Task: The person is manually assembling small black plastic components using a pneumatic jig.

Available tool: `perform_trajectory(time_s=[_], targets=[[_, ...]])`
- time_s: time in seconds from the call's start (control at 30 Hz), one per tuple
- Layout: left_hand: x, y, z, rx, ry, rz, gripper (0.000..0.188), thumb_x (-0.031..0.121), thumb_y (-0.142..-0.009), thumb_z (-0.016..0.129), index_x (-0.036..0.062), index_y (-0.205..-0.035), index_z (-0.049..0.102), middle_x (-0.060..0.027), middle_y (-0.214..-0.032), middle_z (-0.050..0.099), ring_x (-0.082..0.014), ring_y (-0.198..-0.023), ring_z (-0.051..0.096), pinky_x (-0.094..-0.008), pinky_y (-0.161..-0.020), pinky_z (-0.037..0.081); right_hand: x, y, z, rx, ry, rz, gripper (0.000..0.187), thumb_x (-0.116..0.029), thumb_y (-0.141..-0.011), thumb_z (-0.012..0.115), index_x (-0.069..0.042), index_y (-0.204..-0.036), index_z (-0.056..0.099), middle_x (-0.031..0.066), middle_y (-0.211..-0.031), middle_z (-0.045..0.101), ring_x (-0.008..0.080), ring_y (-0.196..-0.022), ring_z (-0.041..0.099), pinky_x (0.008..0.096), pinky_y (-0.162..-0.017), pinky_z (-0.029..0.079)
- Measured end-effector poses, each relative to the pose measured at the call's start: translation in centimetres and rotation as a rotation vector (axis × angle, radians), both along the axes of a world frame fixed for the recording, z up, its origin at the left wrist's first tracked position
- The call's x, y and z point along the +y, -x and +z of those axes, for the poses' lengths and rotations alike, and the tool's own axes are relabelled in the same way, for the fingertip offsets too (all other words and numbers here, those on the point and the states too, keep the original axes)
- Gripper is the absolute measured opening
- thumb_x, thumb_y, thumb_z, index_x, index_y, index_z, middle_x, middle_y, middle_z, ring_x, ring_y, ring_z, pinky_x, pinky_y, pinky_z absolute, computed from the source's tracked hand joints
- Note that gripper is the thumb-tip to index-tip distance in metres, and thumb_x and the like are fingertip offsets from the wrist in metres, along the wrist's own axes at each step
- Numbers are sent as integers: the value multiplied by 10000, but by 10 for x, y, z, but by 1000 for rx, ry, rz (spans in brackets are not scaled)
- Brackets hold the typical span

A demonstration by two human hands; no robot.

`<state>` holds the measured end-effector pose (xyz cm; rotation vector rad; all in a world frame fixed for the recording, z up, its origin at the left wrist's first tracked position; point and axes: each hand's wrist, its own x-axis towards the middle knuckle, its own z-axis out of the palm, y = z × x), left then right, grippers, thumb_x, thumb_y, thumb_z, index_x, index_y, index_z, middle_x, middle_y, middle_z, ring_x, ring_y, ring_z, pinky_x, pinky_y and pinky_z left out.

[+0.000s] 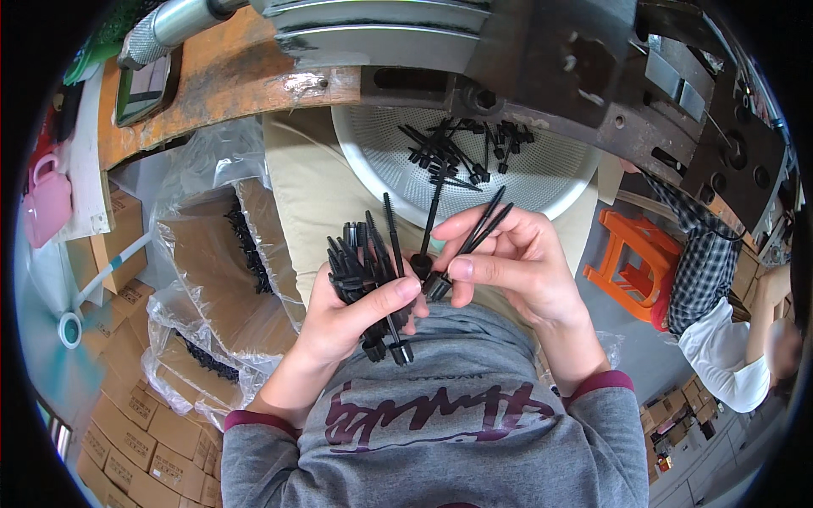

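A bunch of black mascara wands (349, 269), thin rods with short round caps, is gripped in my left hand (337, 320), thumb across them. Some caps stick out below its fingers, and parts of the bunch hide behind the palm. Between thumb and fingers my right hand (529, 269) pinches a few more wands (483, 227), brush ends up and caps down, close beside the left hand's bunch. One upright wand (434, 207) stands between the two hands; which hand supports it I cannot tell. Ahead, a white perforated basket (572, 193) rests on my lap with several loose wands (449, 152) inside.
A metal machine (542, 51) and a wooden bench edge (229, 93) stand beyond the basket. At left are plastic-lined cartons (199, 279) holding black pieces. An orange stool (631, 262) and another person (728, 356) are at right. Stacked boxes (152, 423) fill the lower left.
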<state>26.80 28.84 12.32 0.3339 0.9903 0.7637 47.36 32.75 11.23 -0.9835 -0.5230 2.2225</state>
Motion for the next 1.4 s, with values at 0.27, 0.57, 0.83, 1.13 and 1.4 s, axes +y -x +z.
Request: perform_trajectory(time_s=[0.27, 0.57, 0.83, 1.13, 1.4], targets=[[3, -1, 1, -2, 115, 1, 200, 133, -871, 678, -29, -957, 598, -106, -830, 645, -152, -680, 628, -257, -554, 518, 2, 3, -1, -106, -17, -33, 208, -4, -856, 646, 48, -1051, 597, 98, -816, 668, 138, -583, 625, 241, -562, 488], [-3, -8, -2, 370, -88, -109, 207, 89, -858, 692, -29, -1010, 613, 14, -796, 612, -40, -666, 552, -186, -572, 439, -2, 4, -14, -248, -112, -74, 101, -44, -893, 631, 21, -942, 571, 64, -794, 643, 94, -584, 600, 212, -555, 481], [-7, -13, -27, 558, -257, -148, 216, 108, -816, 745, -16, -944, 624, 34, -736, 583, -32, -653, 523, -190, -564, 420, -10, 11, -28, -186, -105, -82, 142, 9, -879, 629, 24, -988, 540, 63, -819, 624, 93, -644, 615, 225, -585, 514], [-13, -22, -52, 448, -151, -93, 184, 104, -815, 745, 11, -858, 592, 7, -708, 601, -40, -627, 542, -196, -538, 423, -20, 12, -43, -166, -108, -127, 187, 39, -876, 618, -14, -937, 449, 44, -768, 579, 98, -638, 617, 221, -568, 517], [-14, -24, -59, 333, -203, -150, 351, 66, -844, 684, -13, -1144, 519, -33, -927, 620, -67, -790, 577, -222, -707, 471, -34, 5, -56, -76, -7, -88, 155, 9, -876, 629, -28, -911, 483, 67, -832, 616, 100, -611, 609, 223, -572, 492]])
